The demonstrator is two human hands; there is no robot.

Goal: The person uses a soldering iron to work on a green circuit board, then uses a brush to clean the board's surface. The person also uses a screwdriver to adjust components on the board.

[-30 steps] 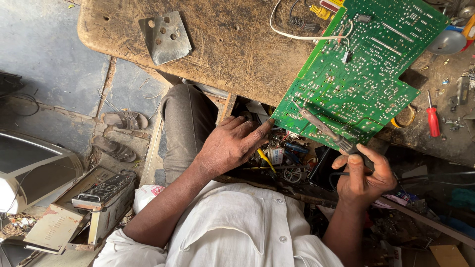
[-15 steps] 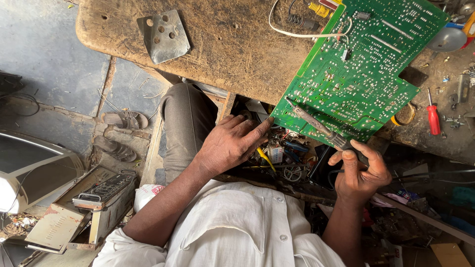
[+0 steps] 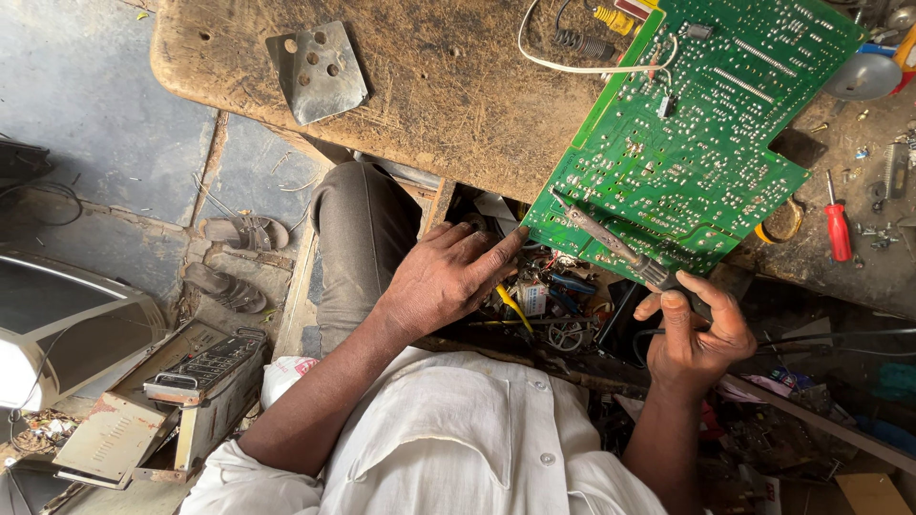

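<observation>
Circuit board (image 3: 697,143) overhangs the counter (image 3: 448,105); right hand (image 3: 692,334) grips soldering iron (image 3: 611,238), left hand (image 3: 448,281) spread steadying its edge; a slip could bridge joints.

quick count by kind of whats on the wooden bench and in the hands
green circuit board: 1
soldering iron, held in the right hand: 1
red-handled screwdriver: 1
perforated metal plate: 1
white wire: 1
total: 5
The left hand holds nothing; its fingertips touch the board's edge. Small bits at the bench's right end are too small to count.
</observation>
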